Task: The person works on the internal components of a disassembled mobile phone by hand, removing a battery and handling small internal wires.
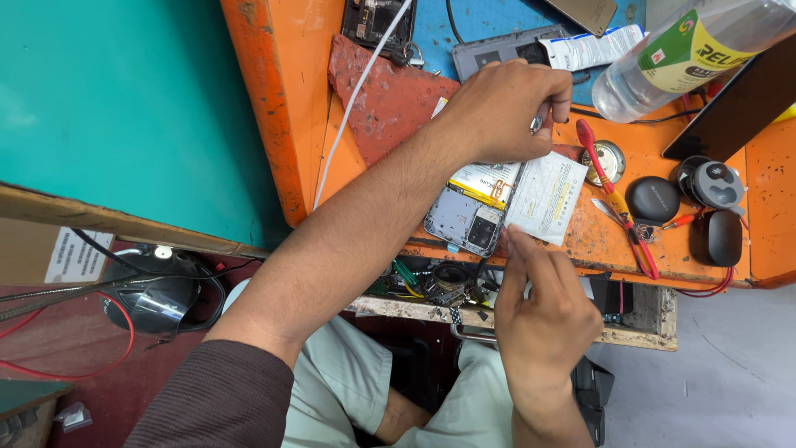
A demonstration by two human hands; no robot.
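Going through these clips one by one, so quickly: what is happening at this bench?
A person sits at an orange workbench with an opened phone lying back-up at its front edge, its battery exposed. The left hand reaches over the phone's far end and pinches the top of a white printed sheet that lies beside the phone. The right hand touches the sheet's near edge with its fingertips. Red-handled tools, dark earbud cases and a plastic bottle sit to the right.

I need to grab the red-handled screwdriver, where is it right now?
In the head view, the red-handled screwdriver lies on the orange bench, right of the white packet and left of the black round case.
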